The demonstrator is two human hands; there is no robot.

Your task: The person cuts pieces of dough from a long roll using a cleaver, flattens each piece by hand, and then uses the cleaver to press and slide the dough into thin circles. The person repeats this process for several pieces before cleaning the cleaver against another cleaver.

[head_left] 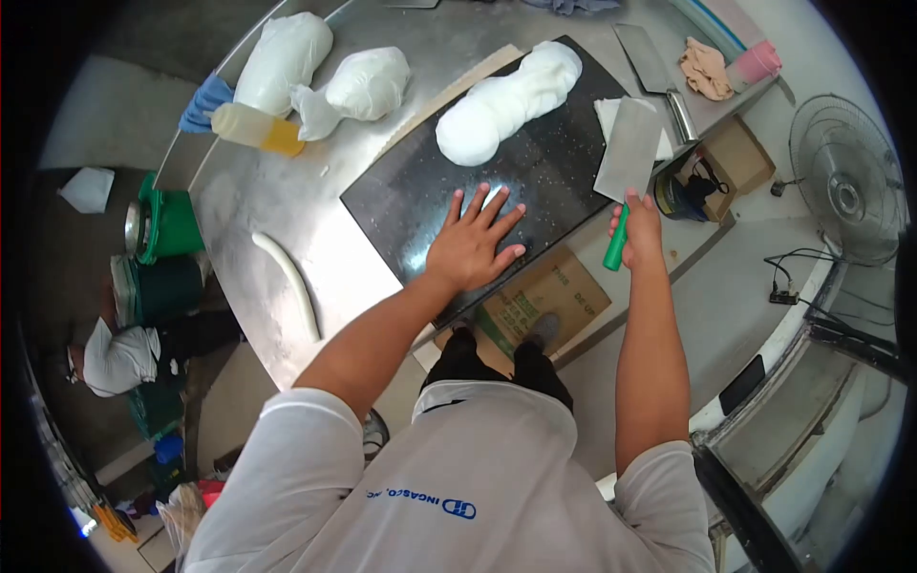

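My left hand [471,244] lies flat with spread fingers on a black speckled board [401,196]. Beyond the fingertips, a long lumpy piece of white dough [511,103] rests on the same board. My right hand [640,229] is closed around the green handle of a cleaver [628,148]. Its broad blade points away from me, over the board's right edge and partly in front of a folded white cloth [663,145]. A thin white dough-like strip [288,284] lies on the steel table [239,215], left of my left arm.
White filled plastic bags [285,62] and a squeeze bottle of yellow liquid [256,129] stand at the upper left. A second cleaver [645,59] lies at the far right. Beyond the right edge are an open box [745,158] and a fan [845,196]. Another person [119,355] is at left.
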